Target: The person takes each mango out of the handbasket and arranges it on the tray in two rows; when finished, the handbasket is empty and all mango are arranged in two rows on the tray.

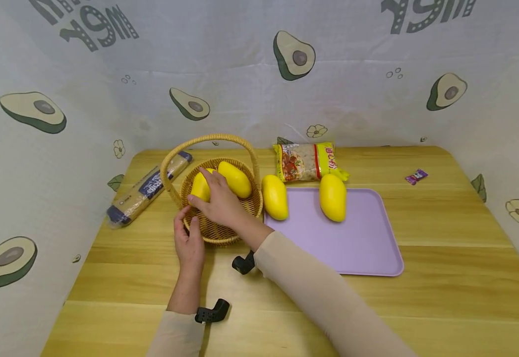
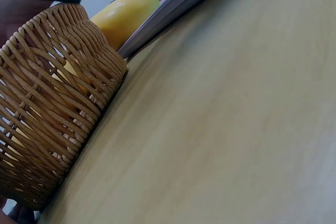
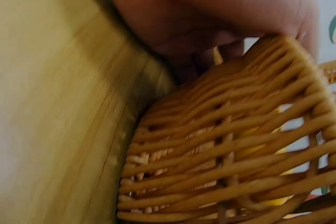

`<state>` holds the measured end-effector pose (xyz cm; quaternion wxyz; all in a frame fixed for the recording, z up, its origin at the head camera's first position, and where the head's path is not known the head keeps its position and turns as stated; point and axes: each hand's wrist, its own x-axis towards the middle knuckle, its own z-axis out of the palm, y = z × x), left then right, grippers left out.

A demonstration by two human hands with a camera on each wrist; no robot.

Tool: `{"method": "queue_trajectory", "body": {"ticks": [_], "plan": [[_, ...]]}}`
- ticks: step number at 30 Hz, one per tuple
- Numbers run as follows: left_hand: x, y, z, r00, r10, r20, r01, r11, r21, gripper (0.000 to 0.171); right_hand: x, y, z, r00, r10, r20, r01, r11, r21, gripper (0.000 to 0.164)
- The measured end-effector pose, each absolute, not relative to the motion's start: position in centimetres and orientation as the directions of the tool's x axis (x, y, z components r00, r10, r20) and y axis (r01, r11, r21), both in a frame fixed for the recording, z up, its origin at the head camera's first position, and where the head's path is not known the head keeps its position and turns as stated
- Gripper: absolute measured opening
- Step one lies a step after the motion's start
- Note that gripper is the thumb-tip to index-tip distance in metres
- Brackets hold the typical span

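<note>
A wicker basket (image 1: 216,233) with a tall arched handle stands left of the table's middle. Reaching over its near right rim, my right hand (image 1: 224,204) grips a yellow mango (image 1: 200,188) in the left part of the basket, thumb at the near end and fingers over the top. Beside it in the basket lies another mango (image 1: 237,180). My left hand (image 1: 190,248) holds the basket's near left rim, thumb toward the inside. In the right wrist view, that left hand (image 3: 220,9) curls over the woven rim. The left wrist view shows the basket's side (image 2: 58,98).
Right of the basket lies a lilac tray (image 1: 353,255). One mango (image 1: 275,197) lies at its left edge, another mango (image 1: 332,197) at its back. Behind is a yellow-and-red food bag (image 1: 304,162). A long clear-and-blue packet (image 1: 145,191) lies left, a small purple wrapper (image 1: 416,177) far right.
</note>
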<state>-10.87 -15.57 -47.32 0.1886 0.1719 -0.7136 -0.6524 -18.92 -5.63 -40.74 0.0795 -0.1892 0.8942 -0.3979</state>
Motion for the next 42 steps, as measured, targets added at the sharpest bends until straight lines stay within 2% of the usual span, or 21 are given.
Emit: {"method": "queue_trajectory", "body": {"ticks": [28, 42], "plan": [[-11.0, -15.6, -47.4, -0.865, -0.499, 0.053, 0.0, 0.105, 0.994, 0.035, -21.0, -8.3, -41.0, -0.933, -0.354, -0.071, -0.251, 0.776, -0.578, 0.078], [-11.0, -15.7, -47.5, -0.874, -0.484, 0.053, 0.019, 0.076, 0.997, 0.037, -21.2, -8.8, -41.8, -0.956, -0.291, -0.042, -0.215, 0.788, -0.577, 0.066]]}}
